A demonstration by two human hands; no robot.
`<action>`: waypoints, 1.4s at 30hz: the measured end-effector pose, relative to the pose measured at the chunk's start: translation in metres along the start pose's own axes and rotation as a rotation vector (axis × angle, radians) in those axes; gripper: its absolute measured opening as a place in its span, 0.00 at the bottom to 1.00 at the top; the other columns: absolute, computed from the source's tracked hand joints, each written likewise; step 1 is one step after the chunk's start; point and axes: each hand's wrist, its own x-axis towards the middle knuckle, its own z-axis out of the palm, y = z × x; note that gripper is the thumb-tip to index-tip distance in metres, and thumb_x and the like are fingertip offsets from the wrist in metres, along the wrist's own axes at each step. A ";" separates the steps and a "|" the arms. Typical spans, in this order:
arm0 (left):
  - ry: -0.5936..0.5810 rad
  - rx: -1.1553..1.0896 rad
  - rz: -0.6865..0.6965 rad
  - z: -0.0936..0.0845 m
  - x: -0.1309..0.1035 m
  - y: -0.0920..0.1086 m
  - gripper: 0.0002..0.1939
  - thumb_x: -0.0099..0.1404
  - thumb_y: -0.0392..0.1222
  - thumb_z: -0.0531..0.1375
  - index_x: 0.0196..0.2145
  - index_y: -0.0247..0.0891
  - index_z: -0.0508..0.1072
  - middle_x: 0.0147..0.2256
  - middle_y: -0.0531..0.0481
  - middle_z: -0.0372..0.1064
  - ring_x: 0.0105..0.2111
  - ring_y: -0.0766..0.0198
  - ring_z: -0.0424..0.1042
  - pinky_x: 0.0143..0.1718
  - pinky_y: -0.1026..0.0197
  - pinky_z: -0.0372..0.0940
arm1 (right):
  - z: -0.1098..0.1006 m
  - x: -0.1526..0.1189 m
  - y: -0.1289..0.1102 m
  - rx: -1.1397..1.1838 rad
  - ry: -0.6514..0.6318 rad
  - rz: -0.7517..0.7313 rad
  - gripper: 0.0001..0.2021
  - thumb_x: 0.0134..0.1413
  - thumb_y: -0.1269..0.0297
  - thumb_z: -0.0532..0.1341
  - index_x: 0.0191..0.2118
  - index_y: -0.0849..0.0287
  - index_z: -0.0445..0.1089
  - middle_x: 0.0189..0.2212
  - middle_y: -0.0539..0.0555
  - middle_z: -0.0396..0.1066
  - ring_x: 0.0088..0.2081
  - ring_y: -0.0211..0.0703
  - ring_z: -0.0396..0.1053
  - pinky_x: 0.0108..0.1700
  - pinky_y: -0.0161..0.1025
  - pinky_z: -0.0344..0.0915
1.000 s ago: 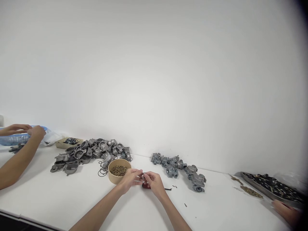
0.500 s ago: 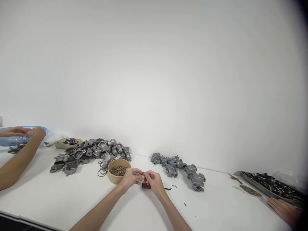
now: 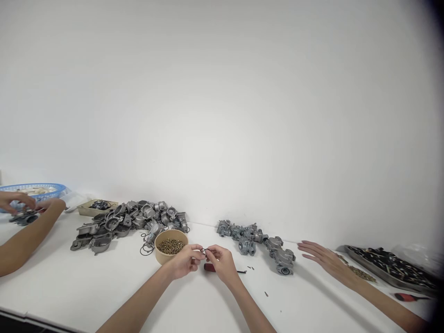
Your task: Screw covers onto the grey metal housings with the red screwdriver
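A small black rubber ring (image 3: 203,250) is stretched between my fingertips. My left hand (image 3: 185,262) pinches one side of it, and my right hand (image 3: 221,264) grips the other side with thumb and forefinger. Under my right hand lies a screwdriver (image 3: 209,268) with a red handle, partly covered by the hand. Beside my left hand stands a round tan bowl (image 3: 162,257) holding many brass-coloured screws (image 3: 171,246). Several thin black rings (image 3: 146,250) lie on the table left of the bowl.
Grey metal cup-shaped castings (image 3: 123,222) are piled at left; grey carburetor-like bodies (image 3: 248,233) sit at right. A co-worker's hand (image 3: 328,263) reaches in from the right, near a tray (image 3: 391,275). Another person's hands (image 3: 21,202) work by a blue basket (image 3: 58,189). Loose screws (image 3: 266,293) lie ahead.
My hands have shifted slightly, and the ring shows more between them. The right co-worker's hand has reached leftward towards the grey bodies. The left person's hands have moved lower, over metal parts.
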 end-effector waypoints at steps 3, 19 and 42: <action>-0.048 0.045 0.004 0.000 -0.002 0.000 0.16 0.48 0.37 0.70 0.32 0.38 0.68 0.23 0.58 0.63 0.17 0.74 0.58 0.20 0.67 0.48 | -0.001 -0.002 -0.004 -0.025 0.013 -0.015 0.18 0.53 0.47 0.64 0.30 0.60 0.75 0.27 0.56 0.77 0.30 0.48 0.74 0.33 0.39 0.70; -0.134 -0.192 -0.169 0.008 -0.007 0.006 0.13 0.51 0.42 0.65 0.30 0.38 0.64 0.27 0.56 0.61 0.19 0.74 0.51 0.22 0.66 0.44 | -0.006 0.000 -0.005 0.100 -0.095 0.022 0.19 0.52 0.46 0.65 0.32 0.60 0.73 0.27 0.56 0.77 0.31 0.48 0.75 0.38 0.42 0.70; -0.042 -0.111 -0.093 0.015 -0.009 0.006 0.14 0.56 0.51 0.66 0.33 0.38 0.73 0.31 0.51 0.69 0.29 0.67 0.68 0.26 0.67 0.52 | -0.008 0.000 -0.002 0.251 -0.138 0.228 0.24 0.47 0.40 0.65 0.31 0.61 0.72 0.26 0.53 0.74 0.25 0.39 0.67 0.30 0.35 0.64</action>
